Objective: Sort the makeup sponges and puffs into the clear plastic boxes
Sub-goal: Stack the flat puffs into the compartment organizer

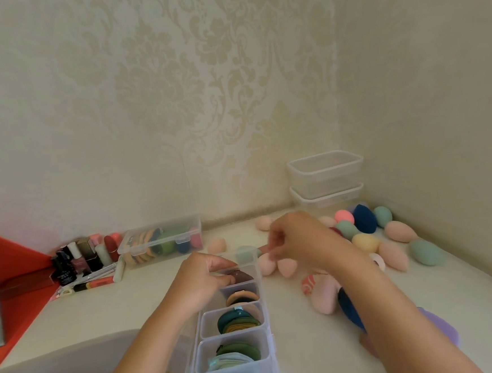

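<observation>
A long clear divided box (266, 323) runs from the bottom edge toward the table's middle, its compartments holding stacked round puffs in green, tan and pale blue. My left hand (200, 278) grips a dark brown puff (241, 276) in the far compartment. My right hand (294, 238) hovers just beyond the box's far end, fingers curled in a pinch; what it holds is too small to tell. Egg-shaped sponges (364, 241) in pink, yellow, teal and navy lie scattered to the right.
A closed clear box (160, 240) of puffs sits at the back left beside nail polish bottles and lipsticks (82, 258). Two empty clear boxes (325, 177) are stacked in the back corner. A red tray (14, 281) lies left. A purple thing (440, 327) shows under my right arm.
</observation>
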Tool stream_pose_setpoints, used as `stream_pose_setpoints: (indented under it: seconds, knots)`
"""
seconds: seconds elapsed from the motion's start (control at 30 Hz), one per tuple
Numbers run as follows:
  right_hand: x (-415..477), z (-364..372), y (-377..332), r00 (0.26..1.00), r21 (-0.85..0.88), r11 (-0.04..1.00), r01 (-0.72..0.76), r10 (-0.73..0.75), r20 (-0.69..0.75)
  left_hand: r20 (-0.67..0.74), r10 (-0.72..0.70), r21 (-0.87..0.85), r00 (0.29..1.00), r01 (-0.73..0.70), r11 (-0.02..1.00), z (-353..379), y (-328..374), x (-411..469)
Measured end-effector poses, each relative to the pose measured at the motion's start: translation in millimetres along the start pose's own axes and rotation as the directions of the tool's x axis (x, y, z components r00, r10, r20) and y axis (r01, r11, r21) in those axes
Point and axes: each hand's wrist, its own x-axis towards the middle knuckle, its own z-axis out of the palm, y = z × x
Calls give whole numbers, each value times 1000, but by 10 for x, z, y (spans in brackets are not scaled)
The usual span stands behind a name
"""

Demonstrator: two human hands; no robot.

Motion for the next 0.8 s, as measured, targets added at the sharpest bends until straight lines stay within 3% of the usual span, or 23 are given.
stream_pose_setpoints:
  seconds: [0.1, 0.23, 0.33, 0.5, 0.8]
  knots:
    - [-135, -242, 288, 951, -331, 894, -302, 308, -34, -52, -12, -57, 999, 9, 998, 62, -23, -21]
    - [-208, -355, 570, 833, -313, 807, -500, 547, 78, -62, -20, -77, 998, 15, 997, 99, -54, -15]
    - [-212, -368, 617, 800, -338, 780, -527, 589, 113, -82, -26, -87, 996, 19, 996, 112, -74, -8]
    - [-184, -382, 599, 812, -446, 739, -506, 582, 43, -99, -41, -94, 994, 32, 995, 123, -108, -5]
    - [-169, -312, 653, 788, -387, 751, -535, 609, 90, -118, -56, -113, 991, 42, 993, 126, -129, -15]
